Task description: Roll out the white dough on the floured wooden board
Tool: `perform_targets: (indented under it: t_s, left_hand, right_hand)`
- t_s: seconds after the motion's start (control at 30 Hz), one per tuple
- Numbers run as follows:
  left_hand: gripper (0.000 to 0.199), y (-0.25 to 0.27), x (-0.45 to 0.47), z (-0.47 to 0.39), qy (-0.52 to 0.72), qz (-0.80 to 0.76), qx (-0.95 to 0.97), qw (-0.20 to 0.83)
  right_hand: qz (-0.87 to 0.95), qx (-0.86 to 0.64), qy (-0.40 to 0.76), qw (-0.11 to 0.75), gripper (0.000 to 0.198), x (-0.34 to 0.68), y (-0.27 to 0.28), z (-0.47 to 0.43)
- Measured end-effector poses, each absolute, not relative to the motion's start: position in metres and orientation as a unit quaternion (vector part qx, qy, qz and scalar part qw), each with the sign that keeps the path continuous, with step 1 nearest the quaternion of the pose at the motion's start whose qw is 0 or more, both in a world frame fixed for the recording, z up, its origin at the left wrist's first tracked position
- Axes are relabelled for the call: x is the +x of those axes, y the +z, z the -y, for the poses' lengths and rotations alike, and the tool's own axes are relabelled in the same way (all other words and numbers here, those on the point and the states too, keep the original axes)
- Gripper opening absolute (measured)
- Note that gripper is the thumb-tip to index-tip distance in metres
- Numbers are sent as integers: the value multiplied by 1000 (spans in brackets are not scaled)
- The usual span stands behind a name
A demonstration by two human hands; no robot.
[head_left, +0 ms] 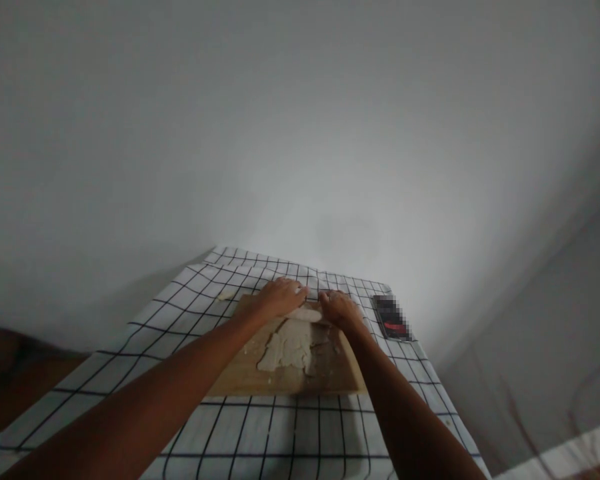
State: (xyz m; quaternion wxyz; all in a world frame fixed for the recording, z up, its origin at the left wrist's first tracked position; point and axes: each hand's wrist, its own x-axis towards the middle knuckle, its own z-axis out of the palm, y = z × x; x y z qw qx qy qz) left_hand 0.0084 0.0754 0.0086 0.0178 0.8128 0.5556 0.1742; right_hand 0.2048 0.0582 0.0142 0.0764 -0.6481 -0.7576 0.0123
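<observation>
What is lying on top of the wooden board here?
A flattened sheet of pale dough lies on the wooden board, its far end rolled up. The left hand and right hand rest on that roll, hiding most of it.

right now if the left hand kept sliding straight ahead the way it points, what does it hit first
The left hand rests at the far edge of the wooden board, pointing away. Straight on it would probably first meet the checked cloth, then the white wall, though depth is hard to judge.
</observation>
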Motion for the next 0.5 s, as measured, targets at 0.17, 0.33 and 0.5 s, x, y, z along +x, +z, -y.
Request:
perform_targets:
  t_s: [0.17,0.33,0.5]
  left_hand:
    - [61,11,8,-94,158,-556,816,19]
    - [66,9,7,-99,165,-568,806,34]
    - [71,12,7,-93,160,-586,793,40]
  right_hand:
    - [761,-645,-2,68,42,206,15,-69]
    - [766,-639,-3,71,45,205,13,-77]
    - [767,-638,-27,61,42,206,11,-73]
